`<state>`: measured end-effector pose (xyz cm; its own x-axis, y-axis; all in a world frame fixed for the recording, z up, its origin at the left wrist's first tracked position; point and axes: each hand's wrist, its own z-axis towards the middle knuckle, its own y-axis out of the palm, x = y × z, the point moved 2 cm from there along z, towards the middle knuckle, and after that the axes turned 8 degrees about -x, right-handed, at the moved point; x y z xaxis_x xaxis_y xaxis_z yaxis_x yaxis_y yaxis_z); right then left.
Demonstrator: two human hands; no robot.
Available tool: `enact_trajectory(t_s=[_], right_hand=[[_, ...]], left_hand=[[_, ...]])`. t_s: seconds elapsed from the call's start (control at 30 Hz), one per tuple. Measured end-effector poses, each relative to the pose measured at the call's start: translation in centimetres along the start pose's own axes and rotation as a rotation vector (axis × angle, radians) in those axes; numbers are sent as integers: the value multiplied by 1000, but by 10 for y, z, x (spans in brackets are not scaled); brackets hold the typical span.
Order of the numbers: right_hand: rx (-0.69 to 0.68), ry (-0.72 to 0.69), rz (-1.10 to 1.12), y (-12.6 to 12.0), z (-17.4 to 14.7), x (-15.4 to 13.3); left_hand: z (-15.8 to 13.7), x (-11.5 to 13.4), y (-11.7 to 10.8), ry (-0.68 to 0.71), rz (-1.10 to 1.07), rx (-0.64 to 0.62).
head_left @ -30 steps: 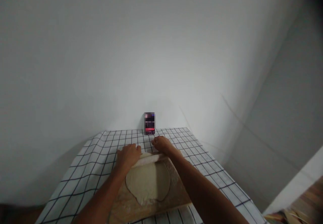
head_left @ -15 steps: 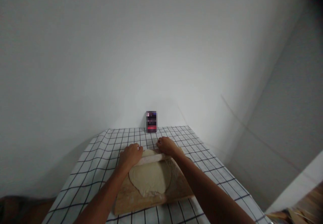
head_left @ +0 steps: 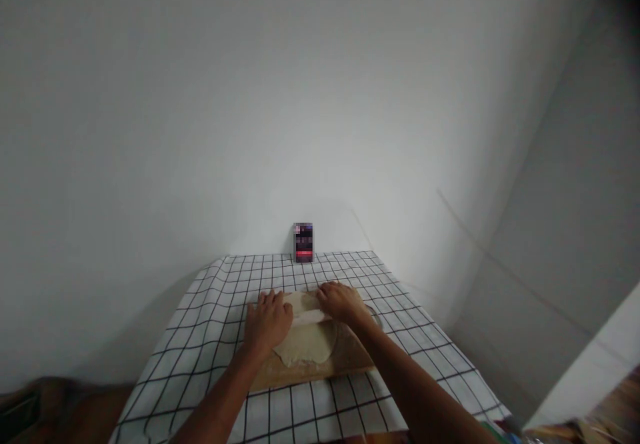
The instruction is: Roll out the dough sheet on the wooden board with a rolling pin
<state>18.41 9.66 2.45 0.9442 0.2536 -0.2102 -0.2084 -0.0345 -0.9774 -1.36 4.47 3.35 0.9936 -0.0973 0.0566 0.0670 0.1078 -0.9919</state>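
Observation:
A pale sheet of dough (head_left: 307,345) lies flat on a floured wooden board (head_left: 315,371). Across the dough runs a light rolling pin (head_left: 307,317), with dough showing both beyond it and on my side. My left hand (head_left: 269,321) covers the pin's left end, its fingers reaching forward over it. Over the right end lies my right hand (head_left: 343,302), fingers bent and pressed together. Both palms hide the pin's ends.
The board rests on a table with a white checked cloth (head_left: 200,344). A dark upright object (head_left: 303,243), blurred by pixels, stands at the back against the white wall (head_left: 320,131). Part of a round rim (head_left: 374,316) shows right of the board.
The rolling pin has come back toward me over the dough, baring more dough beyond it. My fingers have gone from curled to more stretched. The board appears farther away.

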Motion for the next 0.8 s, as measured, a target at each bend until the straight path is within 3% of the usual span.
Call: enact_trajectory(t_s=[0.17,0.37,0.53,0.67,0.8], right_hand=[[73,-60,11,0,-41,-9],[166,-101,53,14,-100,-17],[233,-95,101,23,-133,-19],[213,-53,57,22,-129,-22],[161,-8,40,22,-113,-21]], left_hand=[[-34,8,7,-1,37,116],[-80,0,29,192,-30,280],[-111,-8,37,287,-53,335],[-102,-11,30,323,-57,256],[-59,-9,13,250,-29,310]])
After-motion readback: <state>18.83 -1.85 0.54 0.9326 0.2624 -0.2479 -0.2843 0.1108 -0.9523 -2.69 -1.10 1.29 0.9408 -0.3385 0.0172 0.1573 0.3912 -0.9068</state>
